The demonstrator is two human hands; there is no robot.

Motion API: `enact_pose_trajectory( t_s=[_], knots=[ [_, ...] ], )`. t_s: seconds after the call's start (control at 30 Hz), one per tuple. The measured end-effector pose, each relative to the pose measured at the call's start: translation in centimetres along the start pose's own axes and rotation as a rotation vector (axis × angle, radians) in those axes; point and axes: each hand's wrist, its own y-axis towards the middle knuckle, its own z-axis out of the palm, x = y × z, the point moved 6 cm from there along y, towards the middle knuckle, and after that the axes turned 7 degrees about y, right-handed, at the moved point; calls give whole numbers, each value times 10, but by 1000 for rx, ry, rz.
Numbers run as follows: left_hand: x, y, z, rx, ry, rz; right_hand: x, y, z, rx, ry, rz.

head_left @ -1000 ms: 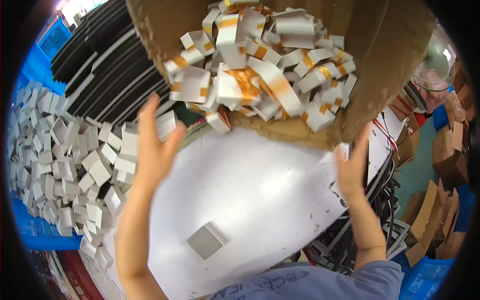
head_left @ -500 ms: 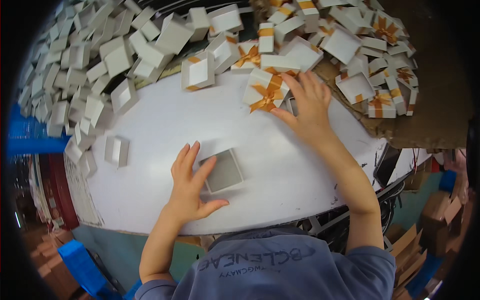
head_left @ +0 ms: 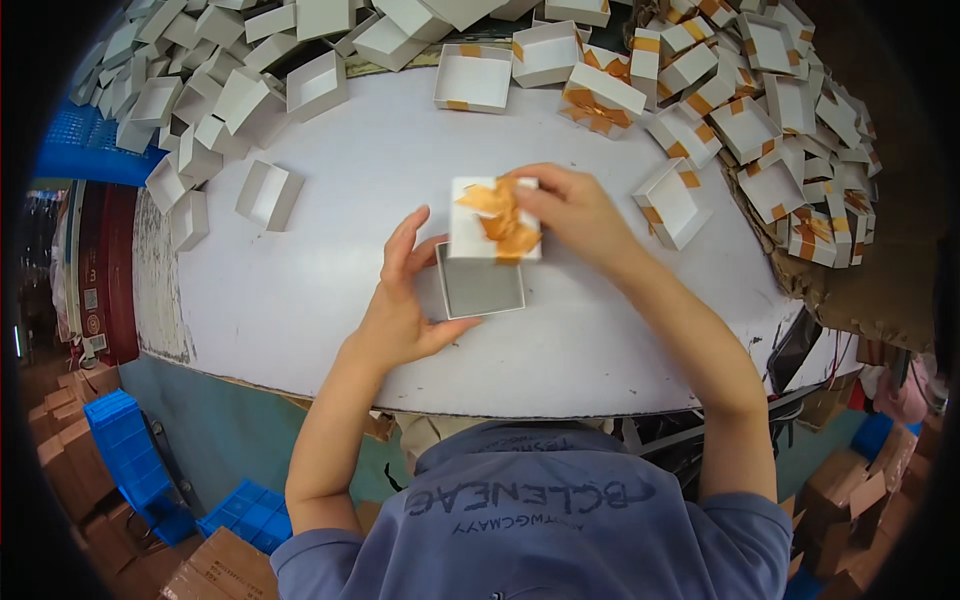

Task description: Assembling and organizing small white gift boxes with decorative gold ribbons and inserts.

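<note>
My right hand (head_left: 565,205) pinches a white box lid (head_left: 465,240) at its right side. The lid carries a gold ribbon bow (head_left: 500,215), slightly blurred. It hovers over the far part of a small white box base (head_left: 484,292) and hides that part. The base lies open side up on the table, with a grey inside. Around its left side curls my left hand (head_left: 395,310), the thumb along the near edge and some fingers at the far left corner; their tips are partly hidden.
Several plain white box bases (head_left: 240,105) are heaped at the far left, one lone base (head_left: 270,195) nearer. Ribboned lids (head_left: 740,130) pile up at the far right on brown cardboard (head_left: 790,275). A dark phone-like object (head_left: 795,350) lies by the right table edge.
My right hand has brought the bowed lid from the far pile back toward me, over the base. My left hand has closed in around the base. The view has shifted.
</note>
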Motion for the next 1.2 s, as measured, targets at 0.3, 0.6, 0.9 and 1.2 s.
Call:
enact_pose_trajectory(
  t_s=[0.3,0.6,0.9,1.2],
  knots=[
    [-6,20,14,449,541,85,11,-31,36,-48,-894,-471],
    [-22,15,-10,445,716,11,74,15,30,272,-1362,-570],
    [-58,-192,-158,-189,956,-540,317,200,-29,-605,-1484,-1188],
    [-56,-223,-218,-650,1123,-792,316,212,-9,-25,-965,-1386]
  ],
)
